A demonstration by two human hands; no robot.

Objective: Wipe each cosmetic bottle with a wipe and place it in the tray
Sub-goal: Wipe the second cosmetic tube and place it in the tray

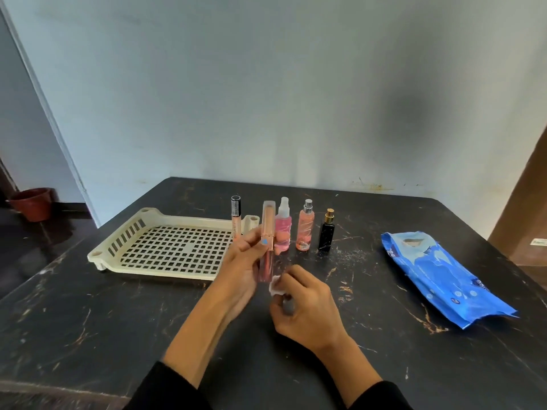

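Observation:
My left hand [241, 269] holds a slim pink lip-gloss tube [267, 232] upright above the table. Just right of it, my right hand [305, 300] is closed on a small crumpled white wipe [276, 287], which touches the tube's lower end. A cream slotted tray [165, 247] lies at the left with nothing in it. Behind my hands stand a peach tube with a black cap [236, 216], a pink spray bottle [283, 229], an orange-pink spray bottle [305, 227] and a small black bottle with a gold top [326, 232].
A blue pack of wipes [441, 276] lies flat at the right of the dark marbled table [118, 321]. A wall runs behind the table. A brown flowerpot [32, 202] sits on the floor at the far left.

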